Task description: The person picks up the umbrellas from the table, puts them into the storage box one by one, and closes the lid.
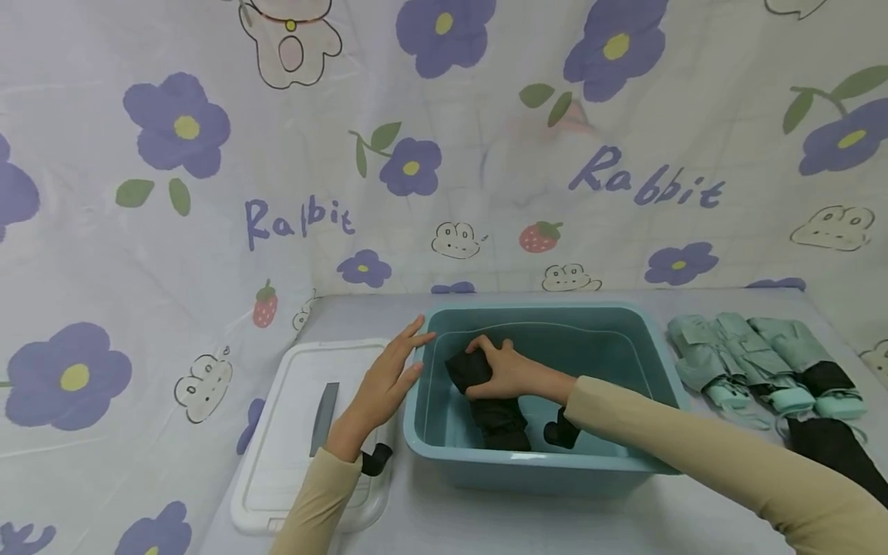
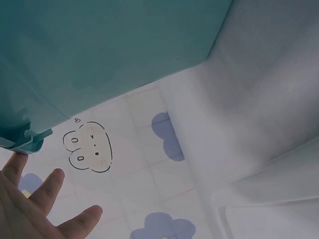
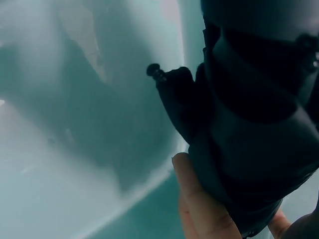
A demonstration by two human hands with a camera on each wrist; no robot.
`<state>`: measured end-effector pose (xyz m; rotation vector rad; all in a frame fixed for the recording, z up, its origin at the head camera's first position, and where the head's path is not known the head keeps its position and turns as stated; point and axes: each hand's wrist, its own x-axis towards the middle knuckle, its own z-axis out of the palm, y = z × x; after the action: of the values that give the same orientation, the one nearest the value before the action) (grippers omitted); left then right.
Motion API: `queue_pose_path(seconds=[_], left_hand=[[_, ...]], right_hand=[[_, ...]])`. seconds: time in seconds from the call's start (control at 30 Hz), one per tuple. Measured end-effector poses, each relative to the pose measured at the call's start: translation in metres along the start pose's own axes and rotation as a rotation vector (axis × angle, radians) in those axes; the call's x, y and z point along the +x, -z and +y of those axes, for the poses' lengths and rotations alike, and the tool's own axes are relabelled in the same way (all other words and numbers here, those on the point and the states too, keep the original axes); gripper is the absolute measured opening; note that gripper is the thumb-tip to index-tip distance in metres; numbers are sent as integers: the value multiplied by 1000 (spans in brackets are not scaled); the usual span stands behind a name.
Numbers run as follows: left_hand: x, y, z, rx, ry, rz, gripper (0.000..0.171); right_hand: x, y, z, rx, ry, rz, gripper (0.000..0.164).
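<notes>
My right hand (image 1: 509, 370) is inside the blue-green plastic storage box (image 1: 527, 461), near its left side. It grips a rolled black fabric bundle (image 1: 469, 370) between thumb and fingers; a small dark knob sticks out of the fabric (image 3: 254, 114) in the right wrist view. Below it, another folded black cloth (image 1: 501, 425) lies on the box floor. My left hand (image 1: 381, 385) has its fingers extended at the box's left rim. In the left wrist view, one fingertip (image 2: 15, 164) meets the underside of that rim.
Left of the box lies a white lid (image 1: 277, 455) with a grey handle strip (image 1: 324, 416). Several rolled mint-green fabric bundles (image 1: 735, 354) are lined up right of the box, with a black cloth (image 1: 835, 455) in front. A patterned sheet (image 1: 486, 154) hangs behind.
</notes>
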<state>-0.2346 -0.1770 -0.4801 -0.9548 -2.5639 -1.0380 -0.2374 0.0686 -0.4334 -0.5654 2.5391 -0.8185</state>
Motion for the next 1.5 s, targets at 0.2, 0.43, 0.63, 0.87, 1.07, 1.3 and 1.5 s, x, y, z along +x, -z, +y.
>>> queue_pose_path(seconds=[0.2, 0.43, 0.63, 0.87, 1.07, 1.3, 1.5], left_hand=[[3, -4, 1, -5, -3, 2, 46], [5, -6, 2, -4, -3, 3, 45], [5, -2, 5, -17, 14, -6, 45], [9, 2, 4, -24, 9, -2, 45], [13, 2, 4, -21, 10, -2, 45], [9, 1, 8, -23, 14, -8, 44], [0, 0, 9, -10, 31, -9, 44]], right_hand=[[8, -8, 1, 15, -38, -14, 62], [15, -12, 3, 52, -81, 6, 60], [22, -21, 5, 81, -96, 7, 61], [30, -26, 4, 101, -148, -8, 64], [34, -28, 6, 100, -180, 5, 65], [31, -36, 6, 75, -178, 27, 63], [29, -40, 4, 63, -178, -26, 53]])
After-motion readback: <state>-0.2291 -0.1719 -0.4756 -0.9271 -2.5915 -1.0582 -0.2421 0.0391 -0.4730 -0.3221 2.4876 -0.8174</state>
